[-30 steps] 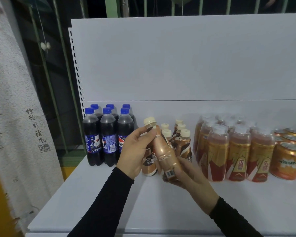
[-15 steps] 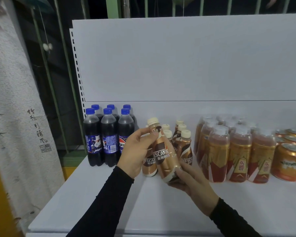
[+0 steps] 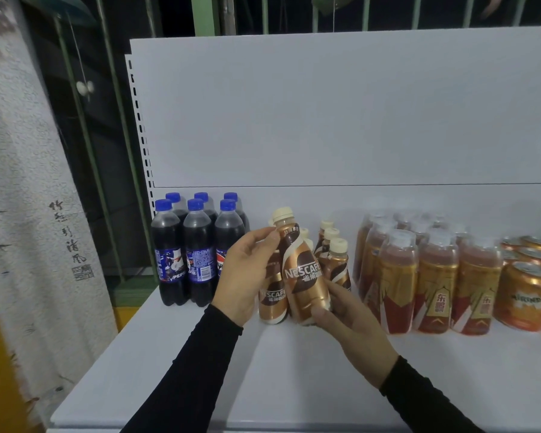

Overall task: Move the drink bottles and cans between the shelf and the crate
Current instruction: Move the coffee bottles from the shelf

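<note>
Golden-brown, with a cream cap, the Nescafé bottle [image 3: 303,270] stands almost upright just above the white shelf [image 3: 181,364], the left hand [image 3: 247,273] pinching its neck and the right hand [image 3: 353,326] curled round its base. Other coffee bottles [image 3: 336,264] crowd at 12 o'clock, cola bottles [image 3: 197,251] at 9, tea bottles [image 3: 434,276] at 3; bare shelf lies toward its front edge at 6.

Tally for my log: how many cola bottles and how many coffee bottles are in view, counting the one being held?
Cola bottles: 6
Coffee bottles: 7, counting the held bottle gripped by the left hand and right hand
Total: 13
</note>
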Action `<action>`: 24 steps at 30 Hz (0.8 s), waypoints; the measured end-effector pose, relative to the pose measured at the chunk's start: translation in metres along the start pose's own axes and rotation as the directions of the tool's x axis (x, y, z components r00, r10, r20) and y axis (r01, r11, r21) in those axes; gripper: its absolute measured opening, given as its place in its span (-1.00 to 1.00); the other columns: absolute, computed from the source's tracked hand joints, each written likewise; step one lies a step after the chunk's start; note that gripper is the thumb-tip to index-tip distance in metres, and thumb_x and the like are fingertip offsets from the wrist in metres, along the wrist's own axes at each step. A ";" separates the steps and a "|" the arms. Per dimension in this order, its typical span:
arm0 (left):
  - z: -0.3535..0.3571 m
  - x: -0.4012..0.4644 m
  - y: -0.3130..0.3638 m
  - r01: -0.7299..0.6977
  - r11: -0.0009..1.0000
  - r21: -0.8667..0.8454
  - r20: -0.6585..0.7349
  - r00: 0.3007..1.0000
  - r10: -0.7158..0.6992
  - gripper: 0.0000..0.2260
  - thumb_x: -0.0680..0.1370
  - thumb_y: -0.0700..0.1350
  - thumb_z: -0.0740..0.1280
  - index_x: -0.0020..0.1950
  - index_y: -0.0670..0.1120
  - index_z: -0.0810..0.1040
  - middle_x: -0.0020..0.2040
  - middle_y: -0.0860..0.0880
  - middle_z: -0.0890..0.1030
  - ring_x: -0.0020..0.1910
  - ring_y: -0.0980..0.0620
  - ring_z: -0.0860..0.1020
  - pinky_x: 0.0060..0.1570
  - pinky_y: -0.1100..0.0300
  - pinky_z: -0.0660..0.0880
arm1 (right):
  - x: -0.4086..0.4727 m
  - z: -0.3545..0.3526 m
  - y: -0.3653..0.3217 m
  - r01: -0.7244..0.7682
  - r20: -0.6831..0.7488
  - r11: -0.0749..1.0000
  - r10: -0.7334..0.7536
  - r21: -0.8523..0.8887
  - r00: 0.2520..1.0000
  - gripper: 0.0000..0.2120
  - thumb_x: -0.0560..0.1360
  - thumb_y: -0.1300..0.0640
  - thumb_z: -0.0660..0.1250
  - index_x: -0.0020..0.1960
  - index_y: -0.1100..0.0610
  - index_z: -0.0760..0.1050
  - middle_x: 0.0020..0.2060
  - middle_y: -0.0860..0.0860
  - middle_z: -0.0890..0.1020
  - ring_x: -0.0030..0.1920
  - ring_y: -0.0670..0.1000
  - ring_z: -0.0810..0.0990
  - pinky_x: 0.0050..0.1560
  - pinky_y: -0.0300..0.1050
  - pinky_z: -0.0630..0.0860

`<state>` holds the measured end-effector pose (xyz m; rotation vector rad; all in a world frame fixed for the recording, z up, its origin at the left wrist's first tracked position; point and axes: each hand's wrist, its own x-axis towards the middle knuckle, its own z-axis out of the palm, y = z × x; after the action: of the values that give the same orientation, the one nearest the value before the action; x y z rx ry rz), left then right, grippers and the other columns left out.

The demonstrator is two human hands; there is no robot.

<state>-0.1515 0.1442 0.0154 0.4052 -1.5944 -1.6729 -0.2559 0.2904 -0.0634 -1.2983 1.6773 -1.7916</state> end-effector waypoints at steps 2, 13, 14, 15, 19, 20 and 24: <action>0.000 -0.001 0.001 -0.007 1.000 0.002 0.003 1.000 0.007 -0.80 0.65 -0.09 0.29 0.24 -0.06 0.61 0.07 -0.05 0.71 0.03 0.01 0.69 -0.09 0.21 0.60 | 0.001 0.000 -0.001 0.009 -0.008 0.999 -0.009 0.044 1.000 -0.35 0.33 -0.23 0.40 0.35 -0.01 0.43 0.12 -0.20 0.66 0.15 -0.13 0.63 0.03 -0.30 0.57; 0.010 -0.009 0.008 -0.205 0.946 0.250 0.155 0.973 0.170 -0.46 0.47 -0.16 0.53 0.16 0.36 0.36 -0.08 0.26 0.66 -0.06 0.33 0.63 -0.17 0.38 0.56 | 0.009 0.018 -0.010 0.144 -0.159 0.981 -0.164 -0.130 0.974 -0.45 0.40 -0.13 0.43 0.35 -0.12 0.42 0.11 -0.27 0.62 0.14 -0.18 0.61 0.06 -0.31 0.57; 0.009 -0.007 0.010 -0.202 0.951 0.236 0.141 0.975 0.172 -0.43 0.46 -0.20 0.54 0.17 0.36 0.35 -0.07 0.21 0.67 -0.08 0.32 0.63 -0.19 0.37 0.57 | 0.009 0.018 -0.010 0.152 -0.153 0.976 -0.176 -0.157 0.972 -0.42 0.38 -0.19 0.43 0.36 -0.13 0.40 0.13 -0.26 0.61 0.15 -0.18 0.61 0.09 -0.28 0.58; 0.007 -0.005 0.012 -0.187 0.960 0.211 0.127 0.978 0.163 -0.37 0.45 -0.23 0.54 0.23 0.35 0.32 -0.03 0.15 0.66 -0.08 0.28 0.65 -0.17 0.32 0.59 | 0.010 0.017 -0.009 0.158 -0.140 0.972 -0.183 -0.175 0.973 -0.38 0.38 -0.24 0.42 0.39 -0.14 0.38 0.16 -0.25 0.60 0.17 -0.17 0.60 0.12 -0.22 0.59; 0.000 0.001 0.022 -0.072 0.993 0.093 0.123 0.991 0.060 -0.21 0.47 -0.23 0.51 0.58 0.12 0.20 0.11 -0.06 0.67 0.03 0.01 0.69 0.01 -0.02 0.66 | 0.013 0.009 -0.005 0.192 -0.068 0.917 -0.229 -0.351 0.971 -0.16 0.33 -0.36 0.43 0.51 -0.21 0.20 0.31 -0.20 0.48 0.30 -0.12 0.50 0.28 -0.06 0.51; -0.002 0.004 0.023 -0.039 0.998 0.057 0.118 0.992 0.032 -0.22 0.47 -0.23 0.50 0.58 0.09 0.20 0.07 -0.06 0.70 0.02 -0.02 0.70 0.02 -0.08 0.66 | 0.014 0.007 -0.005 0.208 -0.059 0.897 -0.250 -0.390 0.966 -0.15 0.33 -0.34 0.44 0.51 -0.26 0.15 0.33 -0.19 0.45 0.33 -0.13 0.47 0.32 -0.09 0.47; -0.002 0.009 0.029 0.134 0.981 -0.139 0.137 0.984 -0.115 -0.24 0.35 -0.13 0.54 0.52 -0.06 0.34 0.13 -0.13 0.69 0.04 -0.15 0.70 -0.06 -0.17 0.66 | 0.018 0.007 -0.019 0.313 -0.114 0.835 -0.402 -0.453 0.908 -0.23 0.33 -0.27 0.42 0.45 -0.27 0.15 0.28 -0.18 0.46 0.30 -0.20 0.43 0.31 -0.28 0.40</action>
<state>-0.1474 0.1390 0.0452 0.3337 -1.5507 -1.9336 -0.2538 0.2766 -0.0402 -1.7683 2.1470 -1.8787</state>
